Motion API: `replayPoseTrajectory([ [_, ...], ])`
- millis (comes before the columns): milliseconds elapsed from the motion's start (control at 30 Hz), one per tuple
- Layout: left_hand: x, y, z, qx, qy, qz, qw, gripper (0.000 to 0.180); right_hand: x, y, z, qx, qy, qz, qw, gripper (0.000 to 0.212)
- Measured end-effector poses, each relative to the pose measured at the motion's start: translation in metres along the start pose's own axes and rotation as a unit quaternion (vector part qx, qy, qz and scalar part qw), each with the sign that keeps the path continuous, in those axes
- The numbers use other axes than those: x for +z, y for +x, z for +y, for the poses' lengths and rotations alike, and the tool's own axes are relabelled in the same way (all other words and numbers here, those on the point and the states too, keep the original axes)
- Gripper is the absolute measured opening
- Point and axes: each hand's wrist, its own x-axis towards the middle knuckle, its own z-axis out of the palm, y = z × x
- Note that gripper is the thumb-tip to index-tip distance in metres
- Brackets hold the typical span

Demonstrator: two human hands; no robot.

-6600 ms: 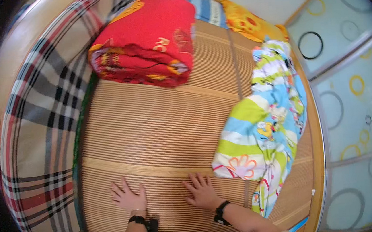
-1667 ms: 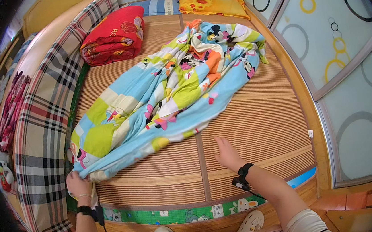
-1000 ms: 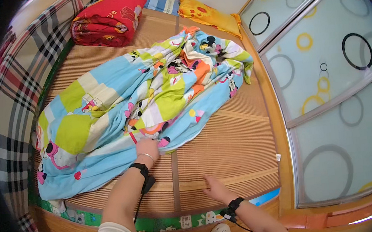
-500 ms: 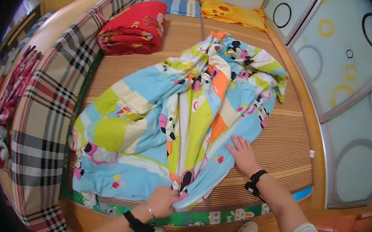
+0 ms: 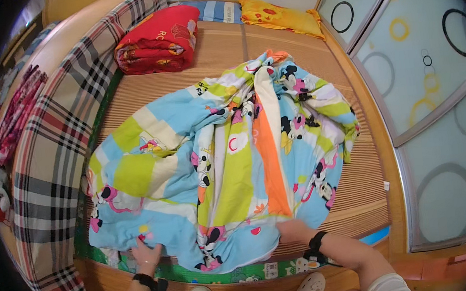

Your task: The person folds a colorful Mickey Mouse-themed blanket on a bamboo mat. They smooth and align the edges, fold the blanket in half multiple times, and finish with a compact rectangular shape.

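Observation:
A crumpled quilt cover [image 5: 237, 184] in light blue, lime green, cream and orange, printed with cartoon mice, spreads over the bed mat. Its far end is bunched up, and long folds run toward me. At its near left edge, my left hand [image 5: 147, 256] touches the cloth with thumb and fingers apart. My right hand [image 5: 296, 231] is closed on the near right edge, slightly blurred, its fingertips partly hidden against the cloth. Beside it, an orange strip runs fairly straight toward the far end. Both wrists wear black bands.
A folded red quilt [image 5: 158, 40] sits at the far left, with a yellow pillow [image 5: 279, 17] and a blue pillow [image 5: 212, 12] along the back. A plaid-covered bed side [image 5: 51, 180] borders the left. Frosted sliding doors [image 5: 444, 181] stand right. The brown ribbed mat [image 5: 360, 184] has a green printed border.
My left hand has let go of the near middle edge and moved left. My right hand has moved down and left to the near edge. The cover's right part has opened out, showing more orange.

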Motion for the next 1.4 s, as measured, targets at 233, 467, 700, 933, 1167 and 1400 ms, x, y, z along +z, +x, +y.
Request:
replayPoseTrajectory([
  [233, 0.001, 0.099, 0.032, 0.053, 0.022, -0.001, 0.998, 0.099, -0.025, -0.035, -0.059, 0.013, 0.122, -0.146, 0.982, 0.04],
  [467, -0.126, 0.184, 0.126, 0.275, -0.008, 0.193, 0.942, 0.08, -0.01, -0.038, -0.064, 0.06, 0.254, -0.043, 0.964, 0.05],
  [700, -0.114, 0.049, 0.213, 0.431, -0.014, 0.142, 0.891, 0.093, -0.055, 0.01, -0.058, 0.068, 0.397, 0.335, 0.852, 0.039],
  [933, -0.051, -0.112, 0.221, 0.504, -0.032, -0.238, 0.83, 0.088, -0.059, 0.015, -0.078, -0.053, 0.359, 0.227, 0.904, 0.043],
  [1167, -0.061, -0.051, 0.178, 0.553, -0.067, 0.044, 0.829, 0.024, -0.042, 0.0, 0.01, -0.067, 0.364, 0.225, 0.901, 0.059],
  [1400, -0.179, 0.065, 0.113, 0.238, -0.174, 0.259, 0.92, 0.032, -0.03, -0.018, 0.161, 0.239, 0.489, 0.499, 0.674, 0.053],
])
